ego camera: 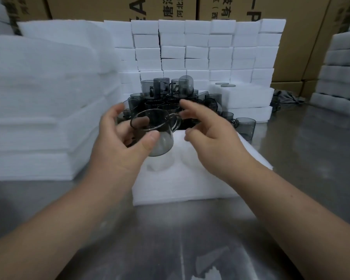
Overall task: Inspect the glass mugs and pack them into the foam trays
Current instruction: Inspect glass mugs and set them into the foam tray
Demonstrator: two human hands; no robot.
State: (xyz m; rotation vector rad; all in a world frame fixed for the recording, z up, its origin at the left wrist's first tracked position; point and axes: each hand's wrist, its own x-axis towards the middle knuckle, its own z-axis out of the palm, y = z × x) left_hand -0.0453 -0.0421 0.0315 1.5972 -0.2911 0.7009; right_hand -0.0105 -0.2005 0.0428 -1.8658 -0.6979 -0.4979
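My left hand (117, 144) grips a smoky grey glass mug (159, 138) by its body, thumb on the near wall, fingers behind it. The mug is tilted with its rim toward me and its handle to the right. It hangs above a white foam tray (190, 178) with round pockets. My right hand (208, 134) hovers just right of the mug with fingers spread and relaxed, holding nothing. Behind the hands lies a heap of grey glass mugs (170, 96), several stacked on one another.
Tall piles of white foam sheets (38, 98) stand at the left. A wall of foam blocks (200, 47) rises behind the mugs, with cardboard boxes (291, 27) beyond. More foam trays (249, 98) sit at the right, and another foam stack (339, 73) at the far right. The table (170, 239) is shiny metal.
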